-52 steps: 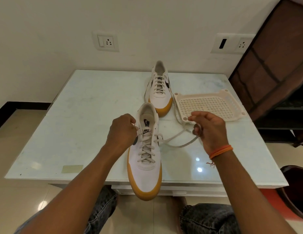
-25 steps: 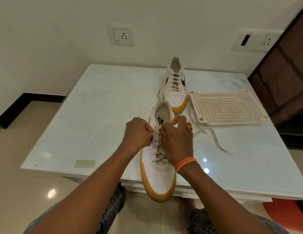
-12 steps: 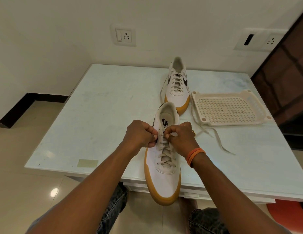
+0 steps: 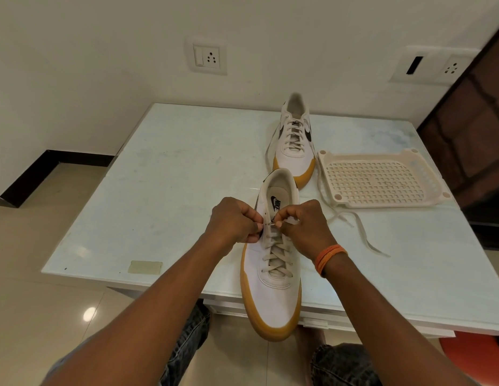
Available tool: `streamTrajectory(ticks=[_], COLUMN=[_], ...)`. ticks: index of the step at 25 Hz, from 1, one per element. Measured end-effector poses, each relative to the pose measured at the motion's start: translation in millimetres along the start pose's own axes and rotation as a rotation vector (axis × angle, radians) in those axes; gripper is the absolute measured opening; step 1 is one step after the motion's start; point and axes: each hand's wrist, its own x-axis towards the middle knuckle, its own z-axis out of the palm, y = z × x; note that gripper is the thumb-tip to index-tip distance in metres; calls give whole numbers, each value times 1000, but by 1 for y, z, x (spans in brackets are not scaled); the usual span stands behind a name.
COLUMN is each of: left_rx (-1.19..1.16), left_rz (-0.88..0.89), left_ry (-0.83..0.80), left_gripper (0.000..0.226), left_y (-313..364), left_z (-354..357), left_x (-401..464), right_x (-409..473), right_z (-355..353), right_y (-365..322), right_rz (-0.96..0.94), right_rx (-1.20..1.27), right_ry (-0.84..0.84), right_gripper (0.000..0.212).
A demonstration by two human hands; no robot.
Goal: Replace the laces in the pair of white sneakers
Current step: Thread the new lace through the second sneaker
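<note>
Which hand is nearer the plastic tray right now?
Right. The right hand works at the near sneaker's top eyelets on the side facing the tray; the left hand is across the shoe, farther off.

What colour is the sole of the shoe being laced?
Tan-orange, a gum-rubber shade, on the near shoe's sole; the head view shows it best.

White gum-soled sneakers (image 4: 273,280), laced, upright

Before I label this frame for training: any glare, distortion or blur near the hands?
Head view: ceiling-light glare on the floor, faint sheen on the table; wide-angle bending at the edges; both hands and near sneaker look sharp.
</note>
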Motion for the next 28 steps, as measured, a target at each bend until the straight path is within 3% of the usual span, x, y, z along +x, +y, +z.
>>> streamTrajectory(ticks=[3, 8, 12, 15, 17, 20, 22, 24, 26, 28], left_rx=[-22, 7, 133, 185, 146, 39, 51, 160, 272, 426], left_rz=[0, 53, 90, 45, 26, 26, 66, 101, 30, -112], left_ry=[-17, -33, -1, 18, 91, 328, 551, 674, 623, 464], left_gripper=[10, 15, 15, 8, 4, 13, 14, 11, 16, 47], left_y=[0, 0, 5, 11, 13, 8, -1, -11, -15, -15], left_z=[-1, -2, -1, -22, -44, -76, -95, -108, -104, -84], left_x=[-1, -2, -2, -3, -2, 4, 11, 22, 23, 17], right_x=[-10, -12, -10, -9, -10, -8, -6, -6, -7, -6], right_z=[6, 0, -10, -26, -37, -44, -43, -44, -47, -52], right_y=[-3, -10, -11, -6, -5, 1, 6, 9, 10, 8], right_rz=[-20, 15, -51, -109, -119, -125, -131, -146, -145, -100], right_rx=[-136, 18, -27, -209, -323, -343, -213, -102, -62, 15], right_ry=[31, -7, -56, -80, -41, 5, -28, -50, -97, -149], right_gripper=[11, 11, 6, 18, 35, 47, 51, 52, 53, 48])
